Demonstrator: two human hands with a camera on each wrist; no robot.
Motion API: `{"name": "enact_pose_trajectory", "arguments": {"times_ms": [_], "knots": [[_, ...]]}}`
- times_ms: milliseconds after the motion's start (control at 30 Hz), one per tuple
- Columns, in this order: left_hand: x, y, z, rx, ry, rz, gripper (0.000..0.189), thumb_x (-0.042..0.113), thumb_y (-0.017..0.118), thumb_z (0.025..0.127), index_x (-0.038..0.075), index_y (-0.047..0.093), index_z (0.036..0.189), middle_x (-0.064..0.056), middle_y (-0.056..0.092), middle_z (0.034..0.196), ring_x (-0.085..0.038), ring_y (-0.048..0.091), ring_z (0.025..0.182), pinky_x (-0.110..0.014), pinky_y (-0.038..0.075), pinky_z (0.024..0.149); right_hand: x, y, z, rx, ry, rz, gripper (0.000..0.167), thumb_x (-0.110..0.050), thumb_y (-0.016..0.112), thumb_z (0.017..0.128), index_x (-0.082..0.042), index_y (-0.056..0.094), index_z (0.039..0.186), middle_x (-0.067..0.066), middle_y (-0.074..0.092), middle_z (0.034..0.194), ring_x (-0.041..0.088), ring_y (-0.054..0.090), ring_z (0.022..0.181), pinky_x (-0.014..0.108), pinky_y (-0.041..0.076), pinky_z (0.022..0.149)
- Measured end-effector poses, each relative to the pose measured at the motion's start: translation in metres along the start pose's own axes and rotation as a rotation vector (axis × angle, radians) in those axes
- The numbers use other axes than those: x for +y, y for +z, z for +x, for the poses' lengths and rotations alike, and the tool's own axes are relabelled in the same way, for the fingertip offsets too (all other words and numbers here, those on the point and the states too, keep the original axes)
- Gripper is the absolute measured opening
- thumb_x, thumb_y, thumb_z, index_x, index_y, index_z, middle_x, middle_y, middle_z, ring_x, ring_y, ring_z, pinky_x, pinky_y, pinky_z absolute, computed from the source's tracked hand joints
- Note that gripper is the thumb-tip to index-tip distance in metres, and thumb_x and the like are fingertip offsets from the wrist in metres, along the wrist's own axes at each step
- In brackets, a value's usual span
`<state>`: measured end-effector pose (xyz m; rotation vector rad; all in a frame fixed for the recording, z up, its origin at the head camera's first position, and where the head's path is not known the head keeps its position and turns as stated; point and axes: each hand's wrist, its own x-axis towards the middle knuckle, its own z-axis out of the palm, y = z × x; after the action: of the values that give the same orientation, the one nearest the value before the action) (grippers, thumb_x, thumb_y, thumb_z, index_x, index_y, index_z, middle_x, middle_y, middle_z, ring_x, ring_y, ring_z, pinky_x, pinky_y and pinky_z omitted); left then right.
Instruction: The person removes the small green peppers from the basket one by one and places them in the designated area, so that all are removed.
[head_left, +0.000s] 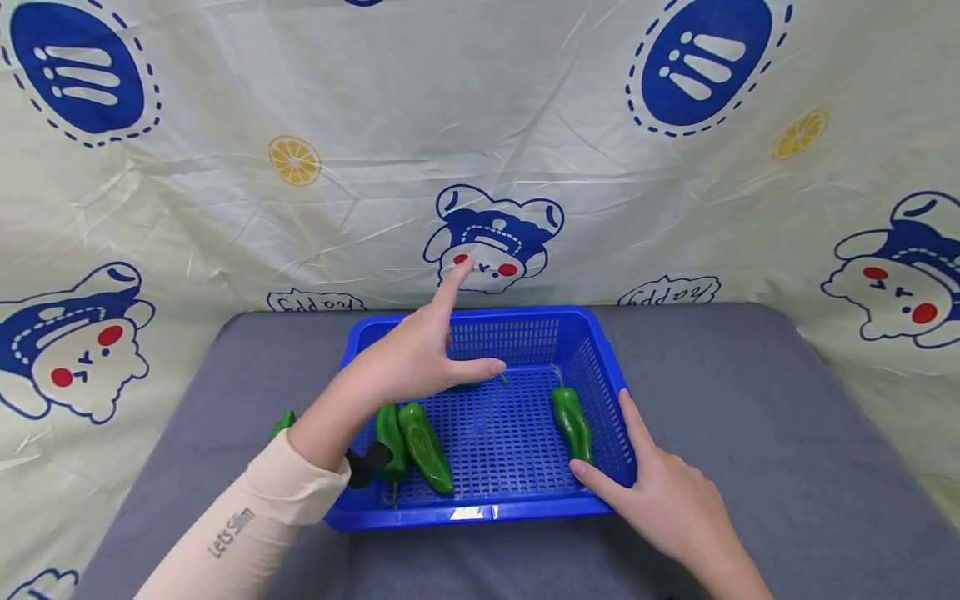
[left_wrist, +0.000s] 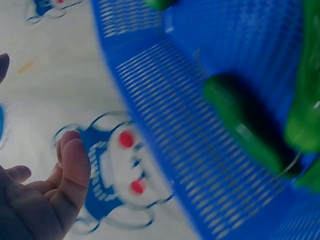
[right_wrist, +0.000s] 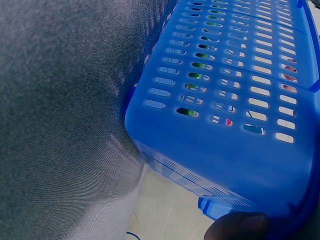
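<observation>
Three peppers (head_left: pixel 572 423) are laid front-to-back, the rightmost stem-away, in the blue basket (head_left: pixel 408 518) held by the right grip (head_left: pixel 667 500); left grip (head_left: pixel 416 357) spread wide. "Lets Slim" is printed on the sleeve (head_left: pixel 262 507).

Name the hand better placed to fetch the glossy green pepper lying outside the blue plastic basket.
Likely the left hand: it is empty and nearer the green pepper, while the right hand grips the blue basket at the opposite side.
</observation>
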<state>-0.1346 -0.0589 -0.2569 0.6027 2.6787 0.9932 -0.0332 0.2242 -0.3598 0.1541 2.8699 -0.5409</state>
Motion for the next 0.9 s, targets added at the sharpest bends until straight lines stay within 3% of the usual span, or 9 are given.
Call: {"name": "enact_pose_trajectory", "arguments": {"times_ms": [100,167,400,633,733,900], "knots": [[-0.005,0.019,0.015,-0.051,-0.004,-0.018,0.112,0.049,0.075,0.085,0.037,-0.009,0.157,-0.016,0.051,0.146,-0.032,0.055,0.129,-0.050,0.046,0.104,0.000,0.000,0.000,0.002,0.000,-0.002,0.115,-0.089,0.044,0.077,-0.029,-0.009,0.159,0.030,0.059,0.132,0.038,0.068,0.098,0.038,0.045,0.056],[-0.006,0.032,0.023,-0.089,-0.009,-0.018,0.111,0.047,0.075,0.085,0.034,-0.008,0.158,-0.018,0.038,0.157,-0.035,0.046,0.139,-0.052,0.039,0.112,0.000,0.001,0.000,0.002,0.001,-0.005,0.115,-0.089,0.044,0.077,-0.029,-0.010,0.159,0.030,0.059,0.132,0.039,0.068,0.098,0.040,0.046,0.057],[0.001,0.064,0.044,-0.214,-0.027,0.014,0.113,0.048,0.075,0.085,0.033,-0.010,0.158,-0.021,0.045,0.151,-0.035,0.048,0.137,-0.052,0.040,0.112,-0.001,0.001,0.001,-0.009,0.007,-0.007,0.115,-0.090,0.044,0.077,-0.029,-0.010,0.159,0.031,0.059,0.132,0.037,0.068,0.094,0.039,0.045,0.056],[0.001,0.095,0.058,-0.346,-0.084,0.024,0.112,0.055,0.072,0.085,0.035,-0.012,0.158,-0.015,0.036,0.159,-0.037,0.043,0.141,-0.054,0.037,0.113,0.000,-0.001,0.001,-0.022,0.013,-0.007,0.116,-0.090,0.043,0.077,-0.028,-0.010,0.159,0.031,0.058,0.133,0.037,0.068,0.093,0.040,0.047,0.056],[-0.001,0.110,0.064,-0.401,-0.099,0.008,0.112,0.056,0.069,0.086,0.035,-0.014,0.157,-0.013,0.027,0.163,-0.038,0.043,0.141,-0.055,0.037,0.113,0.000,-0.001,0.001,-0.017,0.012,-0.008,0.115,-0.090,0.042,0.077,-0.029,-0.010,0.159,0.030,0.058,0.134,0.036,0.068,0.093,0.039,0.046,0.055],[0.000,0.131,0.071,-0.509,-0.141,-0.133,0.116,0.047,0.073,0.088,0.035,-0.020,0.156,-0.018,0.020,0.164,-0.034,0.069,0.103,-0.041,0.057,0.090,0.000,-0.001,0.000,-0.023,0.016,0.001,0.115,-0.090,0.042,0.077,-0.028,-0.009,0.159,0.028,0.059,0.133,0.030,0.068,0.088,0.034,0.042,0.053]]}}
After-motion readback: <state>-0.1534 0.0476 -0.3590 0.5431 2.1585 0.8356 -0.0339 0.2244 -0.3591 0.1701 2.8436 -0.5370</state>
